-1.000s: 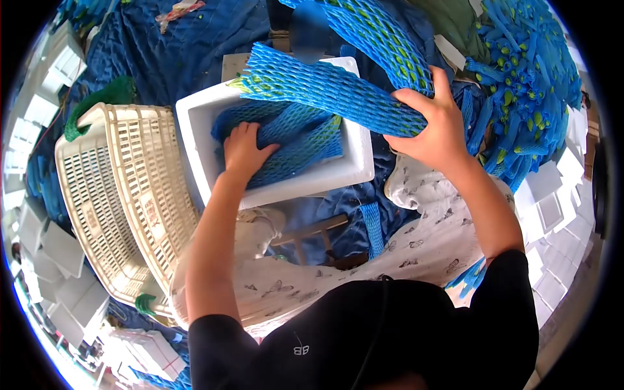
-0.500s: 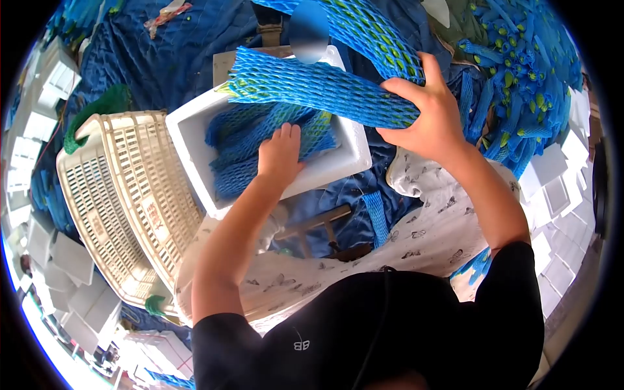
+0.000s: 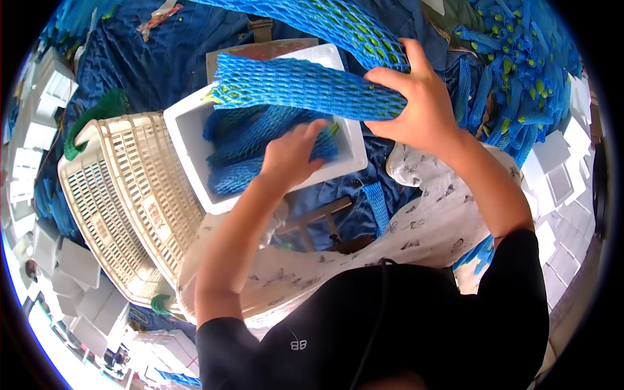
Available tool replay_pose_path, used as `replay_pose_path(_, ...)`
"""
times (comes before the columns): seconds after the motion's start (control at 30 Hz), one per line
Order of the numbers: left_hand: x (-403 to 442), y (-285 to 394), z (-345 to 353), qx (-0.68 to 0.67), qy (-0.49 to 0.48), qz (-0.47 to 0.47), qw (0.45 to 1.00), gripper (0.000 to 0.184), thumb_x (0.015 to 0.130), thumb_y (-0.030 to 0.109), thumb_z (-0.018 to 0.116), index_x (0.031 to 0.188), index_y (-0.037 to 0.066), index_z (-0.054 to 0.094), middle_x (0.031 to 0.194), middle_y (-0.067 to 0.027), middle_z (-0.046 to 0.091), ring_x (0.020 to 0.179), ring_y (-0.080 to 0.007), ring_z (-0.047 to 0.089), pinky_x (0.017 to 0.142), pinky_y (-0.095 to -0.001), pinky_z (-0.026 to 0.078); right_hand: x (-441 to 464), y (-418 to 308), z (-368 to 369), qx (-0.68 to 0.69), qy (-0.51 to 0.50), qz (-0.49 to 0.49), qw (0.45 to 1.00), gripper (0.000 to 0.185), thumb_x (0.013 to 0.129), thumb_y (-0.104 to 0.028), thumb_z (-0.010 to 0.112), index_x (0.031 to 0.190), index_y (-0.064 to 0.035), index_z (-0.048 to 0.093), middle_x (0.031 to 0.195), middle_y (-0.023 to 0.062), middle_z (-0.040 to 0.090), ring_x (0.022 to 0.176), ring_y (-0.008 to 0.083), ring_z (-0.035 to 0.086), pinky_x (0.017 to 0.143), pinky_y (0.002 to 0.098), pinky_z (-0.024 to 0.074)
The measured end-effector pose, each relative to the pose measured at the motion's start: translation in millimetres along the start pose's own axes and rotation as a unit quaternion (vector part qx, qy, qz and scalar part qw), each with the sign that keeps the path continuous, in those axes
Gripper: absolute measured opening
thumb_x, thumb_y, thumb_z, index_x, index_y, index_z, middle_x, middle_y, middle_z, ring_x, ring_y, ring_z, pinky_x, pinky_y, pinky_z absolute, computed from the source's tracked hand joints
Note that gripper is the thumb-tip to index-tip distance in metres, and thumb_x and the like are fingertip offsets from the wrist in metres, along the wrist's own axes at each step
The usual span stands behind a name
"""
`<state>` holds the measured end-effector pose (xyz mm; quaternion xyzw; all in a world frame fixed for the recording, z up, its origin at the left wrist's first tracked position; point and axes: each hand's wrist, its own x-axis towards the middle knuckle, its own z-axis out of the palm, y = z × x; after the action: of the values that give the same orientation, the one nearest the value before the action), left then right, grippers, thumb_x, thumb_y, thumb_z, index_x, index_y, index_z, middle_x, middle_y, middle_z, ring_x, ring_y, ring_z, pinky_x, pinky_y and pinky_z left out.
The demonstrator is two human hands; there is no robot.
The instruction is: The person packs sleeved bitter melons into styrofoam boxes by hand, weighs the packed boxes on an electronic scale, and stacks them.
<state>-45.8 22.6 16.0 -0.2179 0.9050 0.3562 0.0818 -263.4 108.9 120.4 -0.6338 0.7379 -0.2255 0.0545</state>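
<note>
My right hand (image 3: 422, 97) grips two long green items in blue foam net sleeves by their near ends. One netted item (image 3: 292, 84) lies level across the top of the white foam box (image 3: 348, 156); the other netted item (image 3: 338, 29) slants up past the top edge of the view. Inside the box several more blue-netted items (image 3: 234, 175) lie side by side. My left hand (image 3: 292, 156) is over the right part of the box, its thumb apart from the fingers and nothing held in it. What kind of produce the sleeves hold is hard to make out.
Two cream plastic crates (image 3: 140, 195) lean together left of the box. A big pile of blue-netted items (image 3: 513, 78) covers the upper right. White foam boxes (image 3: 84, 286) are stacked at the left, and more white boxes (image 3: 559, 175) stand at the right. A blue quilted sheet (image 3: 162, 65) lies beneath.
My right hand has shifted left and slightly up with the two netted items. My left hand has lifted off the netted items in the box, moving right as its fingers and thumb spread.
</note>
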Motion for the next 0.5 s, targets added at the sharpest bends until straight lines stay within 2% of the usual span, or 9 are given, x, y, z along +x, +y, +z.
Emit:
replay_pose_path(0.03,7.8,1.3,7.4,0.077,-0.025,-0.004,0.997,0.053,0.081,0.027,0.063,0.130,0.022,0.044,0.111,-0.0118,0.059,0.089,-0.0314,0.063,0.074,-0.0411,0.051,1.4,-0.2,0.4,0.000,-0.002,-0.001,1.000,0.047,0.051,-0.024,0.082,0.094,-0.0164,0.067,0.120,0.0203,0.047,0.098,0.0362,0.059,0.079,0.0389,0.0516)
replay_pose_path(0.13,21.6,-9.3,-2.3,0.027,-0.065,-0.003,0.998,0.045,0.082,0.029,0.061,0.126,0.026,0.050,0.104,-0.0124,0.063,0.084,-0.0312,0.063,0.073,-0.0403,0.050,7.3,-3.3,-3.2,0.030,-0.011,0.011,0.999,0.048,0.050,-0.024,0.082,0.096,-0.0176,0.067,0.121,0.0203,0.047,0.100,0.0370,0.058,0.081,0.0394,0.0510)
replay_pose_path(0.2,21.9,-12.2,-15.6,-0.008,-0.257,0.062,0.964,0.037,0.085,0.031,0.057,0.122,0.027,0.055,0.098,-0.0128,0.065,0.083,-0.0306,0.063,0.071,-0.0397,0.050,-1.1,-4.1,-1.4,0.037,-0.019,0.019,0.999,0.049,0.050,-0.024,0.082,0.096,-0.0178,0.067,0.121,0.0200,0.047,0.100,0.0370,0.058,0.081,0.0395,0.0509)
replay_pose_path(0.23,19.6,-15.5,-5.3,-0.012,-0.262,0.057,0.963,0.037,0.085,0.031,0.057,0.122,0.027,0.055,0.098,-0.0128,0.065,0.083,-0.0306,0.063,0.071,-0.0397,0.050,-1.4,-4.0,-0.6,0.026,-0.016,0.015,0.999,0.049,0.050,-0.024,0.082,0.096,-0.0178,0.067,0.121,0.0196,0.047,0.100,0.0369,0.058,0.080,0.0396,0.0509)
replay_pose_path(0.3,23.4,-30.3,20.2,0.003,-0.175,0.089,0.981,0.035,0.086,0.033,0.056,0.120,0.025,0.058,0.098,-0.0115,0.066,0.082,-0.0307,0.063,0.070,-0.0394,0.050,3.3,-3.6,-1.2,0.026,0.002,0.004,1.000,0.048,0.049,-0.024,0.082,0.094,-0.0167,0.067,0.118,0.0184,0.048,0.098,0.0368,0.058,0.080,0.0396,0.0510)
replay_pose_path(0.33,20.9,-33.3,25.0,0.024,-0.155,0.075,0.985,0.036,0.085,0.035,0.057,0.120,0.024,0.057,0.095,-0.0107,0.066,0.083,-0.0301,0.063,0.070,-0.0392,0.050,6.2,-5.9,-1.6,0.024,0.001,-0.003,1.000,0.047,0.049,-0.024,0.081,0.094,-0.0163,0.067,0.118,0.0180,0.048,0.098,0.0367,0.058,0.079,0.0395,0.0510)
replay_pose_path(0.47,3.7,-22.8,12.0,0.052,-0.127,0.058,0.989,0.038,0.084,0.038,0.058,0.120,0.024,0.058,0.100,-0.0088,0.066,0.086,-0.0290,0.064,0.070,-0.0398,0.051,11.6,-14.6,-0.9,0.050,-0.017,-0.010,0.999,0.046,0.050,-0.021,0.081,0.093,-0.0146,0.067,0.117,0.0172,0.048,0.097,0.0359,0.058,0.079,0.0396,0.0509)
replay_pose_path(0.5,-3.3,-22.3,4.3,0.085,-0.120,0.024,0.989,0.039,0.084,0.038,0.059,0.121,0.024,0.057,0.101,-0.0081,0.065,0.085,-0.0282,0.065,0.070,-0.0396,0.051,10.3,-14.6,-2.6,0.052,-0.026,-0.011,0.998,0.046,0.050,-0.021,0.081,0.093,-0.0144,0.067,0.118,0.0174,0.048,0.098,0.0357,0.058,0.079,0.0398,0.0508)
